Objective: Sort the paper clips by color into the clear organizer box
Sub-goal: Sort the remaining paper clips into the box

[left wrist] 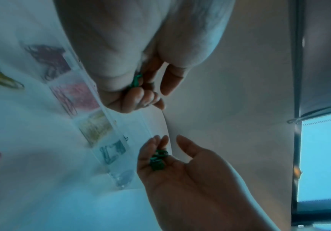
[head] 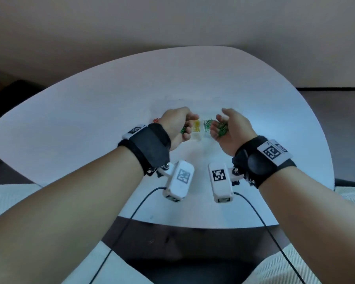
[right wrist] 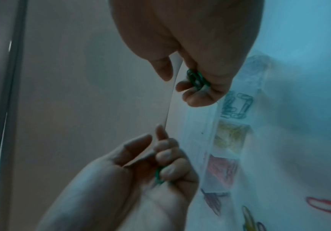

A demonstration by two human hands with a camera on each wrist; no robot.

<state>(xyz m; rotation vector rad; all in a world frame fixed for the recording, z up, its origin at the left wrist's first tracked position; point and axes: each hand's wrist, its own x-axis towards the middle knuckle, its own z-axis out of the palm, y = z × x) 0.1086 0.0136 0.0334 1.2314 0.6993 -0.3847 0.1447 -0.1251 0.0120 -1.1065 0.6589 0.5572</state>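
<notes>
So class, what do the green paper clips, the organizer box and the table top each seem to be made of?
Green paper clips: probably bent wire with a coloured coating, going by the thin loops and even green; the core is not visible.
Organizer box: clear, likely plastic, since the sorted clips show through its walls.
Table: smooth, matte white top, possibly laminate; the material is uncertain.
</notes>
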